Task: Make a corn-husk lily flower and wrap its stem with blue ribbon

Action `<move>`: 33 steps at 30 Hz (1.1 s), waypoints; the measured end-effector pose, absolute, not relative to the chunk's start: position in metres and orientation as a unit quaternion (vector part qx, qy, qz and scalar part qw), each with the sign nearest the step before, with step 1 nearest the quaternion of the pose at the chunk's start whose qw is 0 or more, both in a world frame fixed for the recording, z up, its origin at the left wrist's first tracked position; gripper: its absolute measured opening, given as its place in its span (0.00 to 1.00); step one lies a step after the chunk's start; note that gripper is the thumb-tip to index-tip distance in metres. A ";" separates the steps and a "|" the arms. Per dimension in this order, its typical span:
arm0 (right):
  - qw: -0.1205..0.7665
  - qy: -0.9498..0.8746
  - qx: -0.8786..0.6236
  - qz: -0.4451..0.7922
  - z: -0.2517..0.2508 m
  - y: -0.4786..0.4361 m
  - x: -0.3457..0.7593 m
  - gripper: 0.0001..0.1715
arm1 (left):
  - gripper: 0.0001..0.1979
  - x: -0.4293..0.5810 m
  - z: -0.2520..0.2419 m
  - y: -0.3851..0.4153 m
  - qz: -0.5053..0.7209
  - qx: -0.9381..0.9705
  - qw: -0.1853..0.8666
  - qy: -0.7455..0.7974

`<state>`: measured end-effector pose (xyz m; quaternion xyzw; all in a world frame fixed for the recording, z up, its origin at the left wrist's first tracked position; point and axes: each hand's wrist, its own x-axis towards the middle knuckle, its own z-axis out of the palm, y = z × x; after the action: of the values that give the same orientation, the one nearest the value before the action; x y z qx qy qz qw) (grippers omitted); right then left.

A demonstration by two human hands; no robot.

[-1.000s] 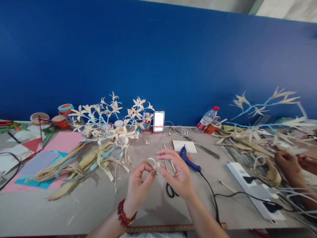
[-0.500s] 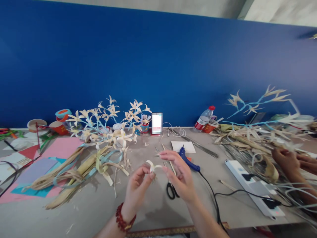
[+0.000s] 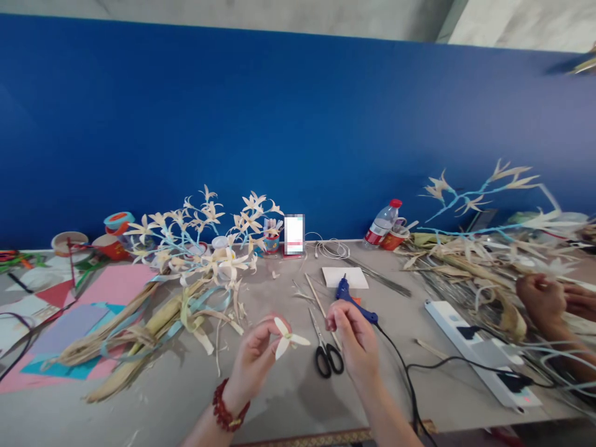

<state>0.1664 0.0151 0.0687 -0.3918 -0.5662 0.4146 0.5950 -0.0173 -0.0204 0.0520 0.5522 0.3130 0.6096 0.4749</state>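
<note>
Pinching the flower (image 3: 287, 336), the left hand (image 3: 254, 361) is pointing its petals rightward at the nearby right hand (image 3: 356, 344), which is curling; contents unclear.

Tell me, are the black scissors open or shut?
Shut: the scissors lie on the table with blades together in one thin line.

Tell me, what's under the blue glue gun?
The blue plastic glue gun lies on the grey table, a small orange scrap peeking out beneath; the rest under it is hidden.
</note>
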 end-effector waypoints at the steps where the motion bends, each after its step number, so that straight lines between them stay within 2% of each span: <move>1: 0.609 -0.543 -0.392 0.425 0.066 0.017 0.170 0.14 | 0.05 -0.018 0.052 -0.020 0.609 0.553 0.477 0.310; 4: 0.677 -0.447 -0.370 0.453 0.059 0.026 0.185 0.13 | 0.05 -0.020 0.054 -0.021 0.611 0.534 0.495 0.310; 9: 0.729 -0.367 -0.364 0.449 0.052 0.031 0.205 0.23 | 0.05 -0.023 0.054 -0.022 0.610 0.479 0.542 0.324; 10: 0.715 -0.386 -0.387 0.435 0.050 0.027 0.204 0.21 | 0.05 -0.023 0.054 -0.022 0.606 0.472 0.548 0.331; 12: 0.639 -0.468 -0.430 0.433 0.047 0.016 0.195 0.08 | 0.04 -0.021 0.052 -0.021 0.603 0.459 0.555 0.343; 13: 0.588 -0.512 -0.434 0.451 0.047 0.010 0.188 0.08 | 0.04 -0.020 0.051 -0.020 0.604 0.451 0.559 0.346; 14: 0.542 -0.554 -0.415 0.477 0.047 0.004 0.180 0.14 | 0.05 -0.019 0.050 -0.019 0.605 0.441 0.564 0.347; 16: 0.498 -0.613 -0.363 0.494 0.049 -0.004 0.164 0.13 | 0.05 -0.017 0.048 -0.018 0.606 0.419 0.581 0.345; 23: 0.455 -0.649 -0.279 0.543 0.057 -0.004 0.135 0.09 | 0.04 -0.017 0.043 -0.016 0.594 0.385 0.633 0.314; 28: 0.459 -0.596 -0.291 0.592 0.045 -0.005 0.130 0.11 | 0.05 -0.021 0.047 -0.015 0.567 0.408 0.652 0.295; 33: 0.478 -0.583 -0.297 0.586 0.041 -0.008 0.128 0.10 | 0.05 -0.024 0.049 -0.016 0.547 0.412 0.663 0.304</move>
<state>0.1275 -0.0083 0.0410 -0.2966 -0.5832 0.5861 0.4779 -0.0243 -0.0159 0.0493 0.4118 0.3036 0.5471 0.6625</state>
